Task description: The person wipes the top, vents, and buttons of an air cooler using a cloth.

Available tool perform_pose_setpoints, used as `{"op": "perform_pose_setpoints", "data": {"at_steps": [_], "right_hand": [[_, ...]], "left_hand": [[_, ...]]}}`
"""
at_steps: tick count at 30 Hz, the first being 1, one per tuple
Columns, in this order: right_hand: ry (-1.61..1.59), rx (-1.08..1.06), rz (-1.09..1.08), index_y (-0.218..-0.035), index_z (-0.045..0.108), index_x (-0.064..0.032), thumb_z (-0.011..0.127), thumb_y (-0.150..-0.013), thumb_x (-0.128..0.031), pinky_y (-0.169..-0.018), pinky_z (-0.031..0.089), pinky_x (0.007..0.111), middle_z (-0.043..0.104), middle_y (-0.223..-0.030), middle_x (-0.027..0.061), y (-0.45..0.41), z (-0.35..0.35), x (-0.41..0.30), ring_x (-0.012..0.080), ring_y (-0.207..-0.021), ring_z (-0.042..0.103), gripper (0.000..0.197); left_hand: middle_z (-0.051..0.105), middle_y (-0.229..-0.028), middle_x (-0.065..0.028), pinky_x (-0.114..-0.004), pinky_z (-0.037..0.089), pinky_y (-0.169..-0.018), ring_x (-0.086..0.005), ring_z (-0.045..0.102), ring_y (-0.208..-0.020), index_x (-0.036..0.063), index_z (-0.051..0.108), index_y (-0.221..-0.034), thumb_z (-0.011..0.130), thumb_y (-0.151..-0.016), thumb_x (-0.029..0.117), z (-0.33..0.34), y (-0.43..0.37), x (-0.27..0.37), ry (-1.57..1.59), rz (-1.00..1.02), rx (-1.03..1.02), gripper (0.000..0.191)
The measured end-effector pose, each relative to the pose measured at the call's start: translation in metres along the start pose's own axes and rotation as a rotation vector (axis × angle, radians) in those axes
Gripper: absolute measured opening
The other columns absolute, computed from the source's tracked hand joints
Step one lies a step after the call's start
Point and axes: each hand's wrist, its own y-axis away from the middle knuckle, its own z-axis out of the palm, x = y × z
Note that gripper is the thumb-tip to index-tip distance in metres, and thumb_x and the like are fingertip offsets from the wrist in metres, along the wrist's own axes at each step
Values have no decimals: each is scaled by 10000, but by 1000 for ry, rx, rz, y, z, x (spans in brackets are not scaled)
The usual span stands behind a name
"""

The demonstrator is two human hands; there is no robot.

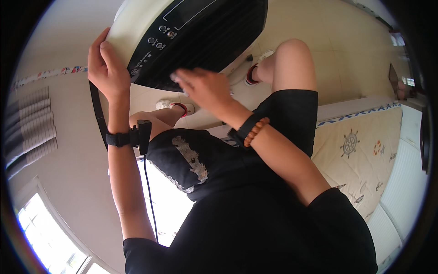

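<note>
In front of me stands a household appliance with a cream-white housing (143,17) and a curved black front panel (205,44). Several round buttons (159,36) and white writing mark that panel. My left hand (109,70) grips the edge of the housing, its thumb pointing up along the side. Close to the lower part of the black front is my right hand (207,89), motion-blurred with its fingers bent. Whether it touches the panel or holds something small is unclear.
A bed with a nautical-print cover (359,150) lies to my right. Striped curtains (36,126) hang at the left, above a bright window (51,236). My legs straddle the appliance on a tiled floor (325,58). A black cable (150,198) hangs from my left wrist device.
</note>
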Motion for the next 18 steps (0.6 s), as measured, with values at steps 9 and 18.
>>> {"op": "perform_pose_setpoints", "data": {"at_steps": [9, 18], "right_hand": [[-177, 28, 109, -1205, 798, -142, 706, -1066, -339, -614, 592, 398, 783, -844, 108, -2, 0, 3, 293, -748, 775, 258], [-147, -10, 128, -1228, 811, -163, 697, -1065, -327, -664, 602, 406, 811, -921, 85, -27, -48, 51, 309, -782, 781, 258]], "left_hand": [[806, -1113, -88, -297, 548, -896, -154, 700, -970, 36, 791, -1282, 504, -1127, 257, 2, -2, 5, -35, -1, 6, 394], [795, -1159, -106, -309, 544, -935, -161, 709, -1019, 11, 765, -1301, 516, -1153, 265, 0, -3, 0, -8, 51, -22, 386]]}}
